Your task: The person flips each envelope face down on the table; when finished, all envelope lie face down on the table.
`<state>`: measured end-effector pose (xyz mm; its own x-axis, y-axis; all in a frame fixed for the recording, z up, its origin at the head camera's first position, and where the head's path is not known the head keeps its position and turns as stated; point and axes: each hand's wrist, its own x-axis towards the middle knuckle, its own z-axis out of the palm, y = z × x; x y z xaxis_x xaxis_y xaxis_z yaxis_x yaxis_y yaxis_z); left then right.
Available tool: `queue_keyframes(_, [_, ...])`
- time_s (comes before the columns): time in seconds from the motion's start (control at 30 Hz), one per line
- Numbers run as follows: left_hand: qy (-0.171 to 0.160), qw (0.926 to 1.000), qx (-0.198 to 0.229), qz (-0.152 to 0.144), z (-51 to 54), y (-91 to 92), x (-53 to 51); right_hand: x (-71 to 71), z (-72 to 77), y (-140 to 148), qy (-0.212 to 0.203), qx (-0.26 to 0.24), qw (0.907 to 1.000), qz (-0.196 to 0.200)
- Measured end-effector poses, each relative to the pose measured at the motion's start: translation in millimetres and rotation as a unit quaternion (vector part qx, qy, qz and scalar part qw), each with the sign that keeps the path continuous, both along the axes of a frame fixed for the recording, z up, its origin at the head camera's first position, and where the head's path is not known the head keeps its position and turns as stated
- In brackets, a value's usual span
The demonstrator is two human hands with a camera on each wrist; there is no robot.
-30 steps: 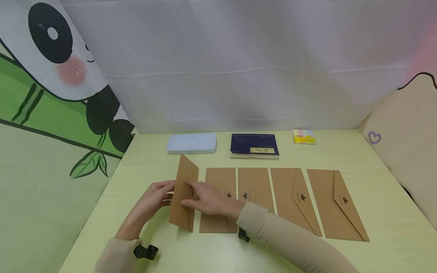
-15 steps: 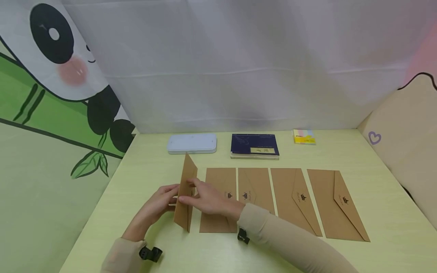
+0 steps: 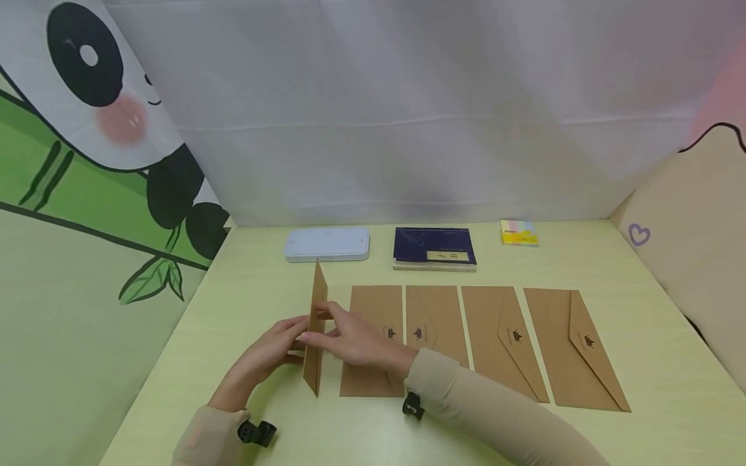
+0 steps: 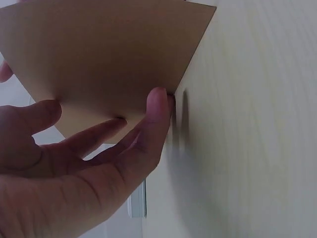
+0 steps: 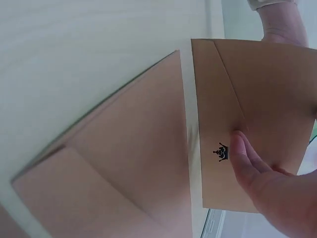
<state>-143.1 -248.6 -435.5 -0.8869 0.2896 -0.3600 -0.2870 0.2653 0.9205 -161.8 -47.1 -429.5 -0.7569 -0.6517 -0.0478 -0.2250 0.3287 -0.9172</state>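
A brown envelope is upright between the hands: the left hand touches its plain face, fingertips apart; the right hand presses the face with crown print — whether its thumb clamps, I cannot tell. Flat envelopes lie below and rightward of it. Present step seems steadying; next calls, I judge, for even pressure — both hands together.
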Motion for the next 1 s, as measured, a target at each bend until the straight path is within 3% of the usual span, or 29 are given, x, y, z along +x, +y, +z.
queue_keyframes(0.53, [-0.004, 0.9996, -0.019, 0.022, 3.1, 1.3, -1.1, 5.0, -0.1, 2, -0.051, -0.092, 0.9944, -0.016])
queue_keyframes(0.83, [0.019, 0.9943, -0.083, 0.063, -1.8, -1.2, -4.5, 8.6, 0.7, 0, -0.03, -0.153, 0.9856, -0.066])
queue_keyframes(1.0, [0.036, 0.9911, -0.106, 0.072, -5.1, -3.8, -4.4, 10.6, -0.9, -1, -0.025, -0.167, 0.9813, -0.093])
